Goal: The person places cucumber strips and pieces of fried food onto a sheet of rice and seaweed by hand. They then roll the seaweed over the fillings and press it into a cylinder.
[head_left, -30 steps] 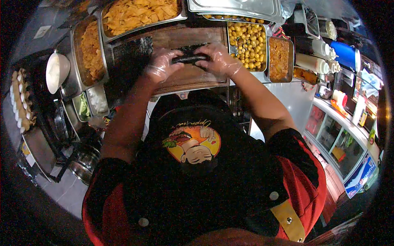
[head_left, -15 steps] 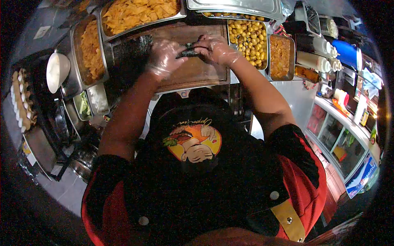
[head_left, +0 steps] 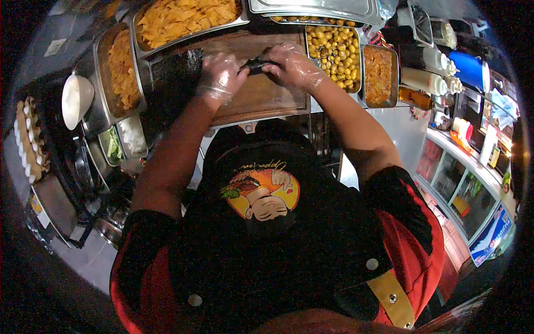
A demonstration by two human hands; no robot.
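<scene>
The fingers (head_left: 266, 62) of both gloved hands curl around a dark seaweed roll (head_left: 255, 64), gripping it from either end so that only its middle shows between them. The left hand (head_left: 221, 75) covers the roll's left end and the right hand (head_left: 290, 65) covers its right end; both wear thin clear plastic gloves. The roll sits low over the far part of a wooden cutting board (head_left: 261, 100) on the bench; whether it touches the wood cannot be told. Just left of the left hand, a flat dark seaweed sheet (head_left: 175, 67) lies on the board. Around the board stand 4 steel trays: one with round yellow-brown balls (head_left: 334, 53) just beside the right hand, one with orange shreds (head_left: 378, 75) further right, one with yellow strips (head_left: 183, 16) beyond the board, and one with orange filling (head_left: 123, 64) to the left. White squeeze bottles (head_left: 431, 78) lie at the right, and a white bowl (head_left: 75, 100) sits far left.
</scene>
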